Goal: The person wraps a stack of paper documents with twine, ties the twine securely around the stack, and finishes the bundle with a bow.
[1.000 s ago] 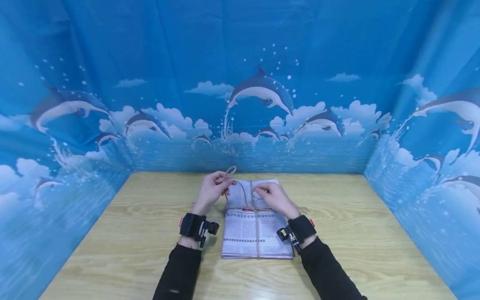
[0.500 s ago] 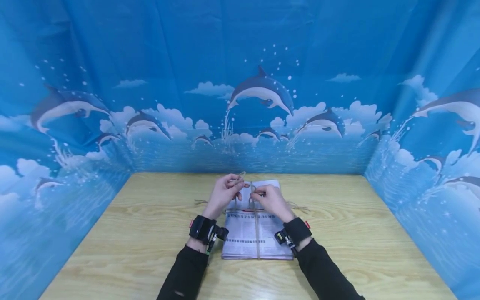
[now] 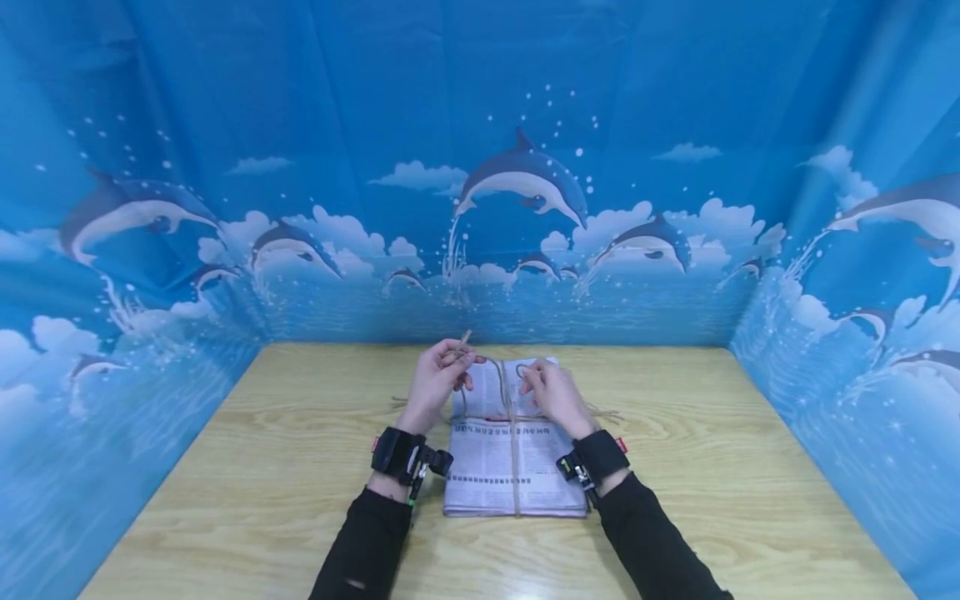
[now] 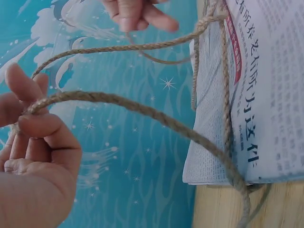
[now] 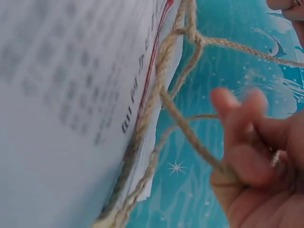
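The stack of newspapers (image 3: 513,467) lies flat mid-counter (image 3: 262,467), w/ a rough twine (image 3: 513,462) run lengthwise over it & another strand crossing approx. at the red headline strip. Left hand (image 3: 437,383) is lifted just past the stack's far-left corner, fingers curled, pinching one strand of twine betw. thumb & forefinger; a short tail sticks up above it. Left wrist view shows that pinch plainly, strand (image 4: 142,107) running taut from the fingers (image 4: 45,130) down to the paper's edge (image 4: 209,156). Right hand (image 3: 551,392) sits over the far half of the stack, fingers curled, the other strand (image 5: 190,135) pinched at its fingertips (image 5: 237,156) in the right wrist view. Handling, as I judge it: twine is soft, limp, coarse & fibrous, so it grips skin well, shouldn't slip, holds a knot; best taken close to the crossing pt. for control, not out at the loose tails lying on the counter either side. Papers look light-ish, floppy, thin at the edges — likely to crease or tear where twine bites the corners, so pull even, not hard. To lift, I'd take the stack from below or by the twine crossing.
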### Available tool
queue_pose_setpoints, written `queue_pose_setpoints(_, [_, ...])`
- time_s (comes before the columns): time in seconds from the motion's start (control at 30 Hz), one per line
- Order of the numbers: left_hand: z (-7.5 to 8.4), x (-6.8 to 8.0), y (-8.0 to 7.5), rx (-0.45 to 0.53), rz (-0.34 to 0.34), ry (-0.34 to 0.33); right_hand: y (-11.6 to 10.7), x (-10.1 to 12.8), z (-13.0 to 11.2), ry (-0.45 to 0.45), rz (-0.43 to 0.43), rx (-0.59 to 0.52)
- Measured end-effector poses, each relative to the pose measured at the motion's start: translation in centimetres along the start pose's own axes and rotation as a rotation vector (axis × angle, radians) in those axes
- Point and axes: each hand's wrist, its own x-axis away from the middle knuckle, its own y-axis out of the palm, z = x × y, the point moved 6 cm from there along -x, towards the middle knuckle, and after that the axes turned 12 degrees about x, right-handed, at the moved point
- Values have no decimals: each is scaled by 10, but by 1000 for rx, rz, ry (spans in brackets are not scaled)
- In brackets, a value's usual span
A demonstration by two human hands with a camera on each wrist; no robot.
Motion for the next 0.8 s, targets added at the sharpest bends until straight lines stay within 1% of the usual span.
queue_pose_setpoints(0.07, [0, 0, 0, -9, -9, -11, 1, 0, -3, -37, 0, 42])
queue_pose_setpoints(0.13, [-1, 1, 2, -21, -26, -22, 4, 1, -8, -98, -36, 62])
queue_pose_setpoints(0.2, [-2, 1, 4, -32, -42, -29, 9, 3, -13, -137, -105, 32])
queue_pose_setpoints(0.3, [-3, 3, 8, -24, -56, -33, 13, 5, -18, -147, -176, -39])
queue_pose_setpoints(0.37, [-4, 3, 9, -17, -58, -33, 14, 6, -19, -148, -172, -60])
queue_pose_setpoints(0.47, [-6, 4, 11, -10, -59, -37, 13, 5, -18, -154, -109, -58])
queue_pose_setpoints(0.53, [-8, 4, 9, -29, -52, -36, 11, 3, -15, -132, -76, -70])
queue_pose_setpoints(0.6, [-11, 2, 4, -67, -24, -36, 10, 1, -12, -90, -64, -96])
queue_pose_setpoints(0.63, [-12, 1, 0, -97, 4, -40, 9, 1, -10, -66, -65, -115])
queue_pose_setpoints(0.7, [-17, -2, -14, -167, 84, -54, 9, -1, -6, -15, -78, -167])
queue_pose_setpoints(0.8, [-20, -2, -38, -305, 232, -82, 9, -1, -1, 47, -107, -256])
